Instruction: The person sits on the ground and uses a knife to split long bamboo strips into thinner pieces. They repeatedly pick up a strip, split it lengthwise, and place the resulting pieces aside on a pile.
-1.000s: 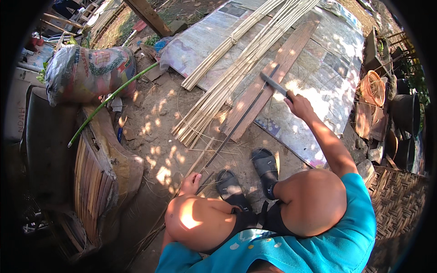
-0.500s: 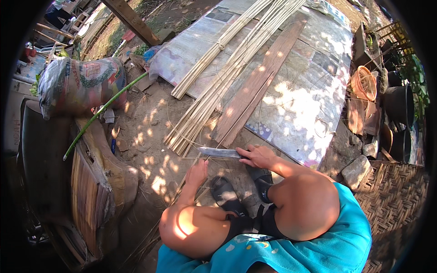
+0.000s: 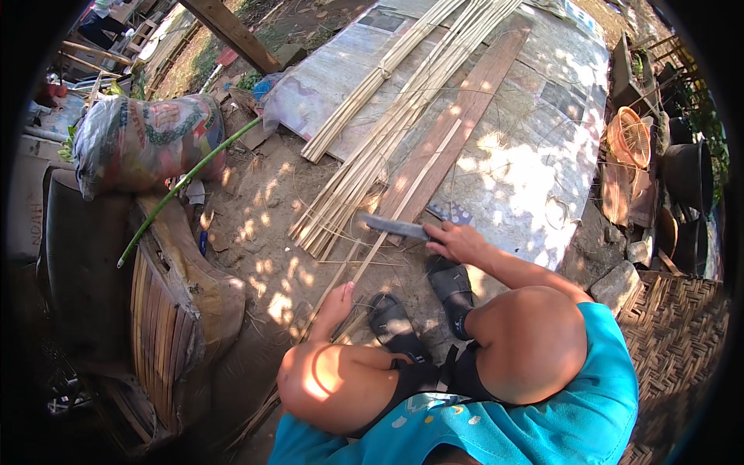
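Knife (image 3: 397, 226): flat grey blade, handle gripped in right hand (image 3: 457, 242), blade pointing left of it, lying crosswise on bamboo strip (image 3: 377, 256). Strip: thin, pale, long, near end pinched in left hand (image 3: 335, 304), running diagonally up-right.

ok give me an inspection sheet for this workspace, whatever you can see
surface: bare dirt ground in dappled sun, with a grey sheet laid on it
job's things: broad knife in right hand, blade across a long bamboo strip; left hand holds the strip's near end
clutter: bundle of bamboo strips, wooden plank, printed sack, green stalk
fingers: right closed on knife handle; left around the strip
cables: nothing seen
surroundings: woven mat, orange basket, stones
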`<state>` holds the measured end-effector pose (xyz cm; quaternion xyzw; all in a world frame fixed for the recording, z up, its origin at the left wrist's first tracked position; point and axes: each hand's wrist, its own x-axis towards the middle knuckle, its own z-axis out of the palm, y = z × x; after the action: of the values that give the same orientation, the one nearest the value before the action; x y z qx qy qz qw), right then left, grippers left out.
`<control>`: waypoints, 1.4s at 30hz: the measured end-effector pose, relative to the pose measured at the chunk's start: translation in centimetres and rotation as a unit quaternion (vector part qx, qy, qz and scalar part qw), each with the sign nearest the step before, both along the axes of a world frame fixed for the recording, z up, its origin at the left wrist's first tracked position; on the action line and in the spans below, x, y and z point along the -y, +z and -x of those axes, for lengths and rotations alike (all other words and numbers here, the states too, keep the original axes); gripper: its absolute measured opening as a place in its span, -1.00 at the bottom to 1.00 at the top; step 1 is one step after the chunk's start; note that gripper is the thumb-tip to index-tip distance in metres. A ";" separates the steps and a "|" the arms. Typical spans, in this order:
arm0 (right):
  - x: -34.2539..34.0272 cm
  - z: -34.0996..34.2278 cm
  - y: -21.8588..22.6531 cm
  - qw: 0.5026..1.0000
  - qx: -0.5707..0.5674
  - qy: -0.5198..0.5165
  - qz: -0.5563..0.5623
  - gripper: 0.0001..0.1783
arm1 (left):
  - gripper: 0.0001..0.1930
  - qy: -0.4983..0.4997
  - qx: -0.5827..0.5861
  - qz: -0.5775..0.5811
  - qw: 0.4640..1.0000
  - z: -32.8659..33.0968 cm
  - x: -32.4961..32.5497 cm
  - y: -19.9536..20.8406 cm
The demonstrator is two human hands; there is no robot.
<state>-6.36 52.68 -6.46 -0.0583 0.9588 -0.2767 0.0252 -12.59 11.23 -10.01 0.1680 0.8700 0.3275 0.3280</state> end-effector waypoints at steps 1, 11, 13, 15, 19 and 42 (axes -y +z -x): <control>-3.6 1.0 -0.9 0.992 -0.018 -0.118 -0.032 -0.63 | -0.49 -0.001 -0.005 -0.010 1.000 0.0 0.1 -0.3; -3.0 0.6 -2.9 0.996 -0.044 -0.065 -0.036 -0.60 | -0.48 0.175 0.492 -0.036 0.852 3.6 1.4 4.2; -6.2 1.0 -2.7 0.982 -0.051 -0.178 -0.027 -0.58 | -0.48 0.186 0.601 -0.069 0.774 3.3 6.4 2.3; -18.4 2.3 -2.5 0.925 -0.008 -0.374 -0.066 -0.63 | -0.48 0.152 0.503 -0.047 0.850 5.0 4.9 1.5; -17.8 2.1 0.6 0.952 -0.058 -0.293 -0.062 -0.57 | -0.48 0.147 0.310 0.006 0.939 2.6 6.0 -0.1; -7.9 1.3 -2.7 0.978 -0.077 -0.193 -0.006 -0.56 | -0.56 -0.060 0.022 -0.006 0.998 2.4 -3.9 2.1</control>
<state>-7.62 60.58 -9.14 0.1065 0.9527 -0.2655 -0.1023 -14.98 15.08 -7.92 0.2146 0.8488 0.3164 0.3653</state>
